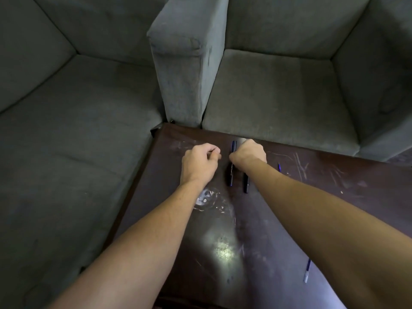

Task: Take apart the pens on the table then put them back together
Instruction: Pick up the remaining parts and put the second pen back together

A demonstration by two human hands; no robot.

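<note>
I see two slim black pens side by side on the scratched dark worktop (200,275): the lettered pen (231,170), blue at its ends, and the plain pen (246,185). My left hand (199,162) and right hand (249,152) curl beside them. I cannot tell what either grip holds.

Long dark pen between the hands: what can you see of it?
The long dark pen lies flat on the scratched table, pointing away from the person. It looks like dark plastic with bluish ends and white print on the barrel. The thumb side of the right hand covers its middle; grip unclear. A shorter dark pen lies beside it, apart.
</note>
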